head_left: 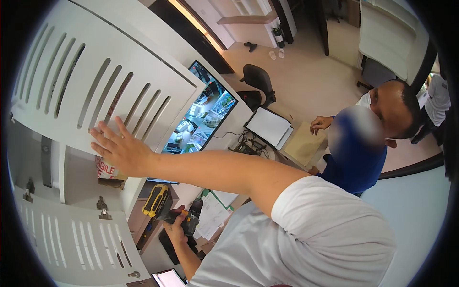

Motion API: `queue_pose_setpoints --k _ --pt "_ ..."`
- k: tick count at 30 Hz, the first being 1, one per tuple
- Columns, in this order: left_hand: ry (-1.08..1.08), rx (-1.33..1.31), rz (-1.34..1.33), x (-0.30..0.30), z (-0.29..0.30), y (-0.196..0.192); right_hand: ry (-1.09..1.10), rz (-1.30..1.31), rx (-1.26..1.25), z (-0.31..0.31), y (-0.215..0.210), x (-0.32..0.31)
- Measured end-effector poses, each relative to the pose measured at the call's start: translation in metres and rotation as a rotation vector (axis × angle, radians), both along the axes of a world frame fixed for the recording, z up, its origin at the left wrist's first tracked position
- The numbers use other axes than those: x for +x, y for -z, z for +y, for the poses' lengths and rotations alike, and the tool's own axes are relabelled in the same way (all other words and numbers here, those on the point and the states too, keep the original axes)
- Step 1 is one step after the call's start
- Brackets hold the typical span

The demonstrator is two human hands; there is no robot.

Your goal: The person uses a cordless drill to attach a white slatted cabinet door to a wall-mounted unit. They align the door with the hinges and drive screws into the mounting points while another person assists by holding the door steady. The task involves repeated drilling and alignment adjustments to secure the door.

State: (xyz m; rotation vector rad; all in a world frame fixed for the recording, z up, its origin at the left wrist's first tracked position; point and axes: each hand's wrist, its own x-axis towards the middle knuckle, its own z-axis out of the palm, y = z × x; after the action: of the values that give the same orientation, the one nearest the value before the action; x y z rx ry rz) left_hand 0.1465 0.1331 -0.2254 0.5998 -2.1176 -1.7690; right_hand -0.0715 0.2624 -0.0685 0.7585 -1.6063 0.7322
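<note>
My right arm stretches across the view, and my right hand [122, 148] presses flat with fingers spread against a white slotted cabinet door [162, 79]. Lower down, my left hand [176, 228] is wrapped round a yellow and black cordless drill [191, 221], its battery turned toward the cabinet and its chuck pointing away to the right. Beneath the upper door, a cardboard box [111, 182] with red and white tape sits inside the cabinet. A second slotted door [86, 234] hangs at the lower left, with a metal hinge [103, 205] showing near its edge.
A wall screen [203, 115] with several camera pictures is beside the cabinet. A person in blue [354, 162] stands at the right by a desk with papers [270, 126] and cables. Behind is a black office chair [258, 81]. More papers [210, 215] lie beyond the drill.
</note>
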Motion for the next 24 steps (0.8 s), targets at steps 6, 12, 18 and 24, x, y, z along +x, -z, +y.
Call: queue_pose_setpoints --k 6,12,18,24 --pt "-0.051 0.063 0.076 -0.003 -0.005 0.006 -0.031 0.183 0.212 -0.008 -0.021 0.007" --pt "-0.059 0.047 0.084 0.008 -0.005 0.007 0.101 0.336 0.592 0.004 -0.055 -0.007" --pt "-0.04 -0.001 0.133 0.009 0.0 -0.001 0.025 0.39 0.434 0.014 -0.051 0.014" --pt "-0.011 0.004 0.177 0.007 0.003 -0.023 0.015 0.408 0.497 0.071 -0.05 0.063"
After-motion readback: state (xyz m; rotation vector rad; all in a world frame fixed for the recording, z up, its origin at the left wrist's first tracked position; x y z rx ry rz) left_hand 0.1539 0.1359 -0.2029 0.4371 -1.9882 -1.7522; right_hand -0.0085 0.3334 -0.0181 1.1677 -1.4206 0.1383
